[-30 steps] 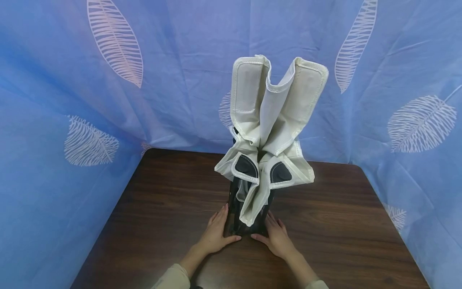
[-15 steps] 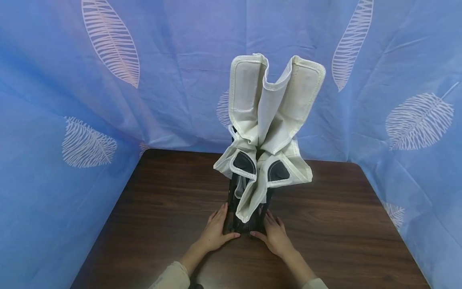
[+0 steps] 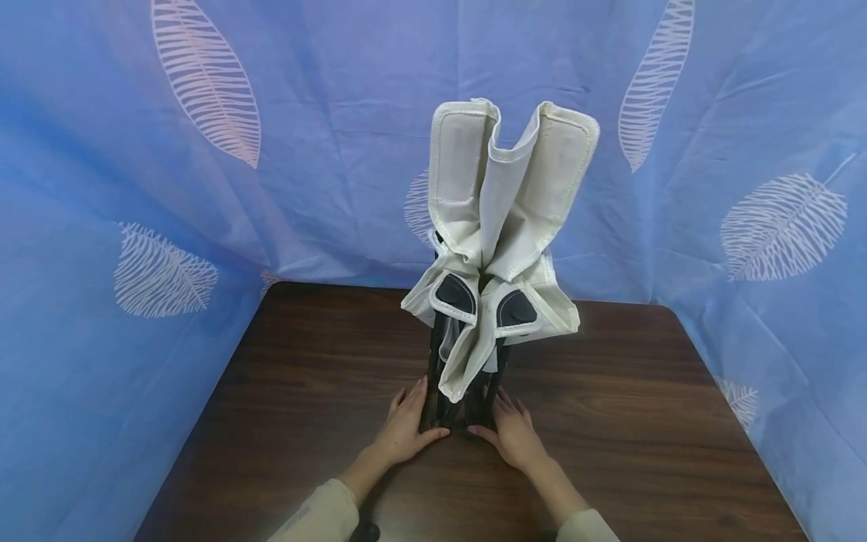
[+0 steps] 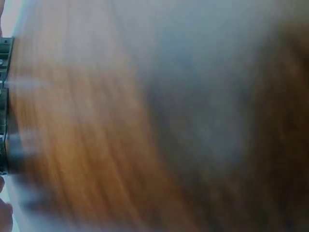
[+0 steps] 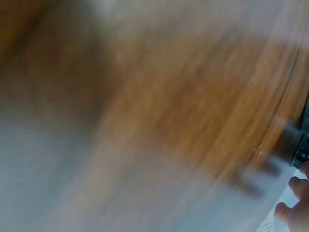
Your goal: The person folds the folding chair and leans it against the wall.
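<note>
A folded camp chair (image 3: 463, 354) with off-white fabric and a black frame stands upright on the table, its fabric flaring out in folds at the top. Black corner patches (image 3: 455, 293) show on the fabric. My left hand (image 3: 403, 427) holds the frame's base from the left, thumb along the near side. From the right, my right hand (image 3: 516, 435) holds the same base, its thumb also at the front. In the wrist views only slices of the black frame (image 4: 4, 101) and some fingertips (image 5: 297, 187) appear at the edges; the rest is blurred.
The dark wood-grain table (image 3: 305, 361) extends to both sides of the chair. Blue cloth (image 3: 352, 150) with white leaf prints hangs along the back and sides. A small dark object (image 3: 366, 531) lies near the left sleeve at the bottom edge.
The chair and both hands sit slightly higher in the head view. The chair's fabric spans a little less width, and its lower tip has risen. Both hands stay on the base.
</note>
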`<state>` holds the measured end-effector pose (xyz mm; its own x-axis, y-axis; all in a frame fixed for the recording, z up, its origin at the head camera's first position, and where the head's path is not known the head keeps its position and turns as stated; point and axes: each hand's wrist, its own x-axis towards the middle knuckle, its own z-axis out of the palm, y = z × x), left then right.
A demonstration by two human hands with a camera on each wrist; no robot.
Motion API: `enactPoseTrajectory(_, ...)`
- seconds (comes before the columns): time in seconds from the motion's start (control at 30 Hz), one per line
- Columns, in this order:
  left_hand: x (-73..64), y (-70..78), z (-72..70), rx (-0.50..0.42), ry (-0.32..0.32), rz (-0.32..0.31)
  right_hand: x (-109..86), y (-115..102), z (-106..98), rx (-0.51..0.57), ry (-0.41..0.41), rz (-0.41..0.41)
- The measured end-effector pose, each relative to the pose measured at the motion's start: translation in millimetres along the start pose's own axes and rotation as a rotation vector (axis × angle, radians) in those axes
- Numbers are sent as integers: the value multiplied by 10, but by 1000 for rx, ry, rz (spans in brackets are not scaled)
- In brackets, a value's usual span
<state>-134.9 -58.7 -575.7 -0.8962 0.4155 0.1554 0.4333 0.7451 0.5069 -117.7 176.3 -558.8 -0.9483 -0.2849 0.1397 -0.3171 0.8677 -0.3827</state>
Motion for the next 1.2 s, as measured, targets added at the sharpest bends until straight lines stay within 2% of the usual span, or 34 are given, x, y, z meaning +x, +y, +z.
enactPoseTrajectory(0.17, 51, -20, 15, 23, 4, 7, 71, 35, 0, 0, -25, 11)
enactPoseTrajectory(0.83, 346, -142, -60, 0, -85, 28, 335, 64, -37, 9, -116, 93)
enactPoseTrajectory(1.03, 459, -153, -110, -17, -129, 5, 435, 80, -66, -1, -145, 104)
enactPoseTrajectory(1.2, 525, -176, -120, -16, -136, -14, 518, 91, -62, -16, -176, 136)
